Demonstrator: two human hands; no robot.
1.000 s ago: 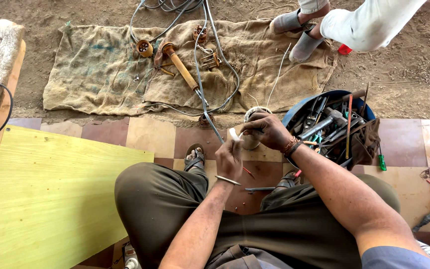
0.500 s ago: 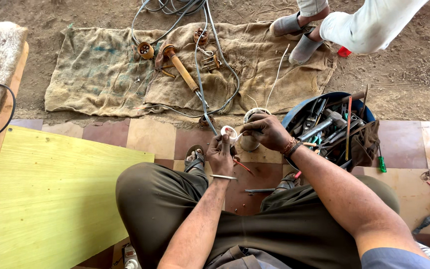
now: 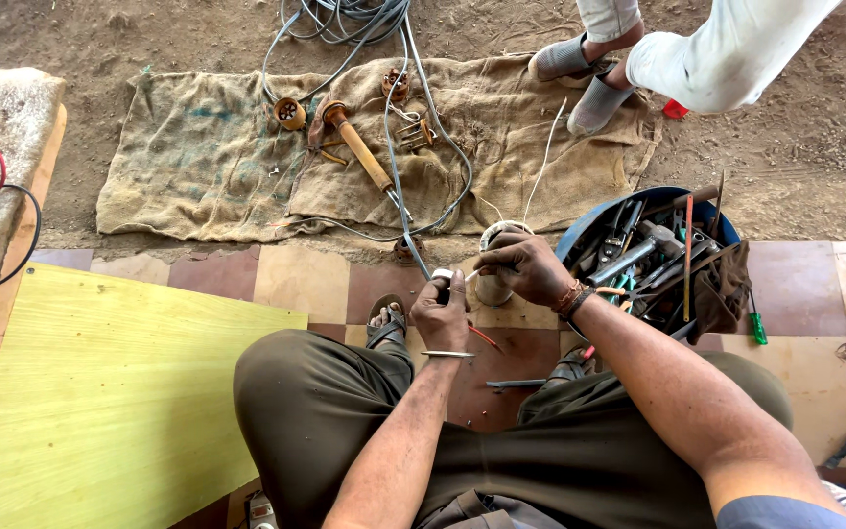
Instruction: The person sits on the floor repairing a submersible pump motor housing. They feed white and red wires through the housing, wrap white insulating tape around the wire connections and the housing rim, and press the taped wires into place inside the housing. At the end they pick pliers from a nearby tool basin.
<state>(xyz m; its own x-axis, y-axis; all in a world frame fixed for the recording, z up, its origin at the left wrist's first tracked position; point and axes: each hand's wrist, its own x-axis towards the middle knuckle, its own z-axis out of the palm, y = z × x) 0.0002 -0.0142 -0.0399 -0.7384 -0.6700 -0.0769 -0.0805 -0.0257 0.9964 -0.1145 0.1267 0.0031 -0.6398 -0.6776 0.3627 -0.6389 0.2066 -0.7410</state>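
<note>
The person is sitting cross-legged on a tiled floor (image 3: 315,279), looking down at both hands working just in front of the knees. The left hand (image 3: 440,315) is closing its grip around the end of a grey cable (image 3: 413,240), holding it upright in a fist; a thin metal bangle (image 3: 447,354) is sitting on that wrist. The right hand (image 3: 524,268) is pinching a small white piece (image 3: 471,276) between thumb and fingertips, right beside the cable end, so the two hands are almost touching. What exactly that white piece is cannot be told at this size. The right wrist is wearing a thread band (image 3: 572,297).

The grey cable is running from the left fist away across the floor edge onto a burlap sack (image 3: 198,162) spread on the dirt, then up to a coil at the top of the view. On the sack a wooden-handled tool (image 3: 359,152) and a round orange-brown fitting (image 3: 289,114) are lying near the cable. A roll of tape (image 3: 494,286) is standing behind the right hand. To the right, a blue tub (image 3: 594,220) full of hand tools is resting on the floor. A yellow-green board (image 3: 100,392) is lying to the left. Another person's sandalled feet (image 3: 580,83) are standing on the sack's far corner.
</note>
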